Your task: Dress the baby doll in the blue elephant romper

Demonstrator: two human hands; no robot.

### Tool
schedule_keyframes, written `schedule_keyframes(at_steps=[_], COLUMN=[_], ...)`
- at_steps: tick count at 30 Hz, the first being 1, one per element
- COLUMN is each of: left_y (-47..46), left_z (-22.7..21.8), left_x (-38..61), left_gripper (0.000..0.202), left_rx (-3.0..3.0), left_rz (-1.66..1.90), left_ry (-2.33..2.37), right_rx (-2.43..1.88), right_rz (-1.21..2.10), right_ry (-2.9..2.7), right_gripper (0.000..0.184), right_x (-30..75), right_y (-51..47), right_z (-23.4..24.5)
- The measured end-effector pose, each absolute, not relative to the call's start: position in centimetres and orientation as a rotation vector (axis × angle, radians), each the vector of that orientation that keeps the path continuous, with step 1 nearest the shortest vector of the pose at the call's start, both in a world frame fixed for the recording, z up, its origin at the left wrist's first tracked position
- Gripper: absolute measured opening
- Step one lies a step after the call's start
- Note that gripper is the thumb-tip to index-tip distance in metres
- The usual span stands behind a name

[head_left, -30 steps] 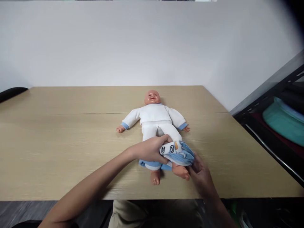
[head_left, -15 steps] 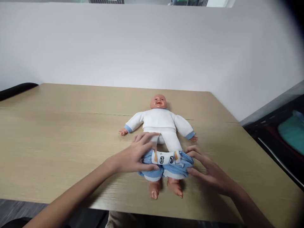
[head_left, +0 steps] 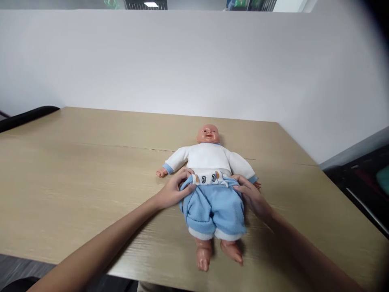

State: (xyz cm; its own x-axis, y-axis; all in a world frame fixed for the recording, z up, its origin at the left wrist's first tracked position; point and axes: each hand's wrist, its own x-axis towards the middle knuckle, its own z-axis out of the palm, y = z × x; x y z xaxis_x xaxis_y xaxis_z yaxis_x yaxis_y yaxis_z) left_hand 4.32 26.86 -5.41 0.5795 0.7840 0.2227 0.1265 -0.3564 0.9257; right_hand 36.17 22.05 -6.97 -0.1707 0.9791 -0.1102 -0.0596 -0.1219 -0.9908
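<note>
On its back lies a baby doll (head_left: 209,156), head toward the wall and bare feet toward me, in a white top with blue cuffs. Blue doll trousers (head_left: 212,207) with white hems cover its legs up to the waist. Their white waistband carries printed eyes. My left hand (head_left: 174,190) pinches the waistband at the left hip, thumb in front and fingers behind. At the right hip my right hand (head_left: 252,196) grips the other side of it, with some fingertips hidden by the cloth.
The wooden table (head_left: 91,182) spreads widely to the left, and a pale wall (head_left: 182,61) rises behind it. A black chair back (head_left: 30,115) shows at the far left. Dark furniture (head_left: 358,174) stands beyond the right edge.
Both hands have drawn the trousers up from the doll's lower legs to its waist. The white legs are now covered and the blue cloth is stretched out. The view has shifted slightly.
</note>
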Motion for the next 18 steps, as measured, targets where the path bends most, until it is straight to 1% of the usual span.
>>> schedule_keyframes(at_steps=[4,6,10,13,18], left_y=[26.3,26.2,26.3,26.5,26.6], left_z=[-5.4,-5.4,-5.7,-6.1,-6.5], left_x=[2.8,2.4,2.5,2.8,3.2], left_gripper=[0.038,0.039,0.036,0.041,0.046], left_rx=[1.824,1.825,1.769,1.618,1.426], left_rz=[0.678,0.632,0.644,0.644,0.683], left_ry=[0.735,0.724,0.677,0.720,0.874], right_rx=[-1.186,-1.201,-1.223,-1.215,-1.193], right_rz=[1.513,1.517,1.511,1.533,1.578], right_ry=[-0.966,-0.911,-0.854,-0.818,-0.875], right_gripper=[0.029,0.031,0.041,0.047,0.044], right_x=[34.9,34.3,33.7,33.7,34.0], right_y=[21.2,20.9,20.6,20.6,20.7], right_z=[-7.6,-7.6,-7.5,-7.5,-7.5])
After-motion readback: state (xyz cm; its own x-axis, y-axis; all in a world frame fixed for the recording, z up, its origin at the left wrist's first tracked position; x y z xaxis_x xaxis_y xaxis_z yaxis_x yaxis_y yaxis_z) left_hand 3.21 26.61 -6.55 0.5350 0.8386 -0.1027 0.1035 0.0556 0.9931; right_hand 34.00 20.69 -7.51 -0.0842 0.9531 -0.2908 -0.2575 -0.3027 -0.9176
